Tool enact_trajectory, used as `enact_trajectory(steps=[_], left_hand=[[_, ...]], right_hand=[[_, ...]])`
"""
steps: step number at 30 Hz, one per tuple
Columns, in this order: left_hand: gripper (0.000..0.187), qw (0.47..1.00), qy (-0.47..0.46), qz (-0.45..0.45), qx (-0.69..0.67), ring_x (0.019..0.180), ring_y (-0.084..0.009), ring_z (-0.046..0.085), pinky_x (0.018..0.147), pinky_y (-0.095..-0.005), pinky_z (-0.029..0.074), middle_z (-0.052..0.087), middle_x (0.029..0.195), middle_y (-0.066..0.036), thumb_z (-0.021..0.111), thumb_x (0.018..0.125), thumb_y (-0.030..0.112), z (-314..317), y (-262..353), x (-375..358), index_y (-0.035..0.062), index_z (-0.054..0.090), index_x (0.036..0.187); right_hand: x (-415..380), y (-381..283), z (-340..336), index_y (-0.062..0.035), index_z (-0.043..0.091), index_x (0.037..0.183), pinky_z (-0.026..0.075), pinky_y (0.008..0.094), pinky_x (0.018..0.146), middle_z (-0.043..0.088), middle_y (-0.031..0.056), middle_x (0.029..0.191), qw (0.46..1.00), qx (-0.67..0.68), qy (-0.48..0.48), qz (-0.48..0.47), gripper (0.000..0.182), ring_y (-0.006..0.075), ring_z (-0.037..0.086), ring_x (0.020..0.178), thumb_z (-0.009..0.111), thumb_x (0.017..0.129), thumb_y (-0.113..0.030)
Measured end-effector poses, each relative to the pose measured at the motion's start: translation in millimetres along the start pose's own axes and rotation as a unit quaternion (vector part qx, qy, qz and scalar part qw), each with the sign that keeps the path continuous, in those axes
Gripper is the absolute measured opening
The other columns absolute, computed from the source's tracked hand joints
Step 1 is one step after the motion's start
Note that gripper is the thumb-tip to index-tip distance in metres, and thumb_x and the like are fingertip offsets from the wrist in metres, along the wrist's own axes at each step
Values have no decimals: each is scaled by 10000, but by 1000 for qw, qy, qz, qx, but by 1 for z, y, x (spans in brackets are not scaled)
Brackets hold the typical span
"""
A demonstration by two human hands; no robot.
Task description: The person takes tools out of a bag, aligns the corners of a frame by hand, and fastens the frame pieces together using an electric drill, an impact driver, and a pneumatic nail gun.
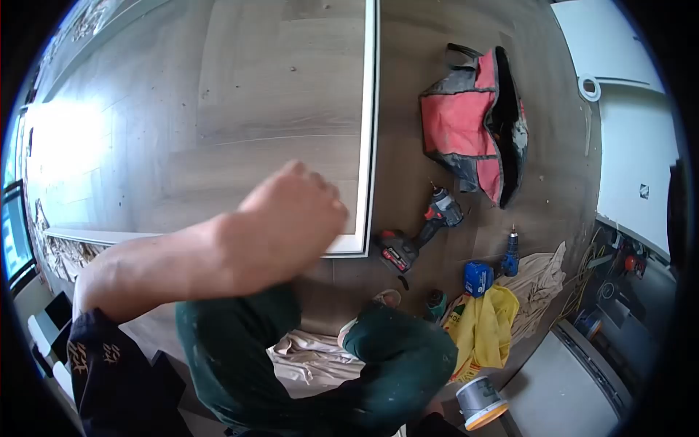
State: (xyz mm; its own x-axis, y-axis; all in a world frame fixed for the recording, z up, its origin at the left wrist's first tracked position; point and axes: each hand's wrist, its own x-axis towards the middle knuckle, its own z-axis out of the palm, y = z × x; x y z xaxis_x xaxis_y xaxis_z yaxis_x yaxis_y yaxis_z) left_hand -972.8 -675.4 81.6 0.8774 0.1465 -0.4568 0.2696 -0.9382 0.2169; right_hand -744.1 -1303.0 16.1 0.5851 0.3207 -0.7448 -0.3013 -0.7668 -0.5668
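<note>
My left hand reaches in from the left with its back toward me. Its fingers curl downward over the near right corner of a large white frame on the wood floor. What they hold, if anything, is hidden. My right hand cannot be made out. Just right of the frame lies a black and red cordless drill with its battery. Beyond it is a red and grey tool bag, lying open.
A blue drill, yellow cloth, crumpled drop cloth and grey tub lie at the right. White panels border the right side. My bent legs occupy the near middle.
</note>
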Motion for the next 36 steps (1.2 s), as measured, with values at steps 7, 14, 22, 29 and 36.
enact_trajectory(steps=[7, 14, 22, 29, 36], left_hand=[[371, 854, -15, -442, -275, 1172, -364, 599, 1028, -459, 451, 653, 1247, -164, 610, 979, 252, -55, -86, -246, 30, 633, 1275], [392, 788, -34, -456, -413, 1136, -367, 625, 982, -454, 489, 675, 1210, -187, 639, 955, 328, -158, -77, -373, 43, 674, 1221], [384, 777, -50, -446, -441, 1146, -380, 622, 967, -444, 500, 684, 1202, -178, 650, 949, 316, -255, -141, -334, 70, 670, 1243], [352, 743, -57, -383, -546, 1105, -385, 645, 945, -435, 512, 686, 1188, -191, 656, 950, 245, -331, -292, -203, 43, 662, 1239], [299, 753, -22, -438, -492, 1096, -347, 668, 947, -392, 509, 694, 1162, -204, 637, 961, 165, -366, -418, -103, 12, 668, 1216]], right_hand=[[16, -165, 37, 51, 600, 1071, 534, 320, 700, 688, 115, 880, 953, -28, -81, 292, 330, 194, 669, 785, 748, 829, -117], [-103, -398, 92, 1, 670, 962, 513, 312, 588, 673, 73, 768, 952, -164, -35, 258, 183, 189, 641, 637, 725, 850, -134], [-42, -644, 195, -22, 634, 995, 516, 309, 601, 660, 60, 800, 986, -38, -36, 158, 187, 166, 642, 663, 732, 863, -113], [159, -798, 291, -21, 563, 1067, 497, 291, 663, 648, 46, 864, 979, -155, -46, -124, 343, 119, 605, 722, 772, 858, -196], [341, -1001, 385, -50, 515, 1156, 470, 273, 643, 624, 33, 818, 937, -237, -9, -256, 416, 91, 576, 726, 757, 903, -273]])
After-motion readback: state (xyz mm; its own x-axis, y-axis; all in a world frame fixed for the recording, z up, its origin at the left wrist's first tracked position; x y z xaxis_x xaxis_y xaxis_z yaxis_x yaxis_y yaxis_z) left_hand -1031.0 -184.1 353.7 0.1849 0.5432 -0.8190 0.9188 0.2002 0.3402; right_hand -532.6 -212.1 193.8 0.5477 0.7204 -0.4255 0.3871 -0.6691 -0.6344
